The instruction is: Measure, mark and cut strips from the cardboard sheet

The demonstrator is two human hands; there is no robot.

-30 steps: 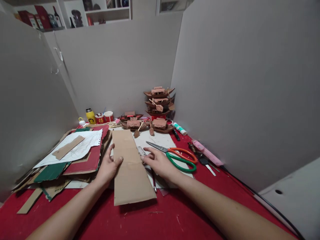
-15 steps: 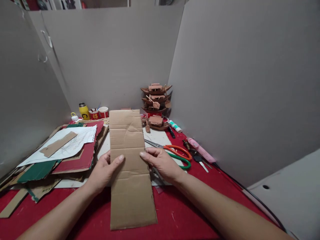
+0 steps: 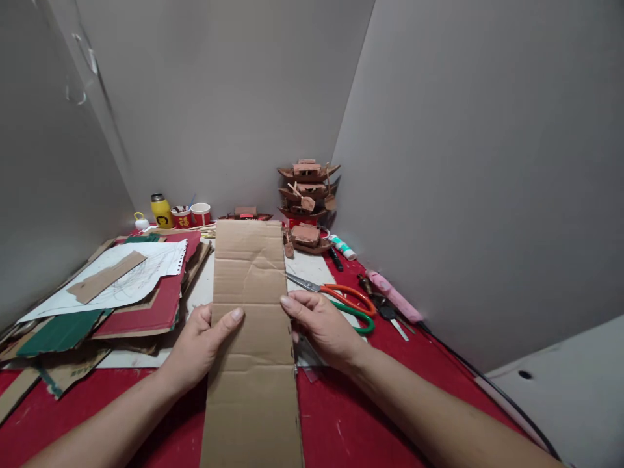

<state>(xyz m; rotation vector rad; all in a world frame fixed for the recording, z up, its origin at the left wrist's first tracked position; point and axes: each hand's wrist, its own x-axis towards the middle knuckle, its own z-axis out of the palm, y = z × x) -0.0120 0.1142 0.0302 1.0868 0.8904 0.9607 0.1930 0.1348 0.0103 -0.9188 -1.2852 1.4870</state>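
Observation:
A long brown cardboard strip [image 3: 251, 331] stands tilted in front of me, with creases running across it and its lower end cut off by the picture's bottom. My left hand [image 3: 202, 341] grips its left edge, thumb flat on the face and fingers behind. At the opposite edge, my right hand [image 3: 322, 322] pinches the cardboard, its thumb tip at the rim and the other fingers partly hidden. Just beyond the right hand lie scissors [image 3: 348, 296] with one orange and one green handle, their blade tips hidden behind the cardboard.
Left of me is a pile of cardboard [image 3: 141, 318] topped by scribbled white paper [image 3: 160, 260]. Stacked model boats [image 3: 309, 188] stand at the back, near paper cups [image 3: 200, 214] and a yellow bottle [image 3: 160, 211]. A pink corded tool [image 3: 394, 297] and keys [image 3: 390, 313] lie right.
The cardboard strip has come nearer and lower, so its bottom end has left the picture. Both hands keep their hold on its edges. The view has tipped slightly downward.

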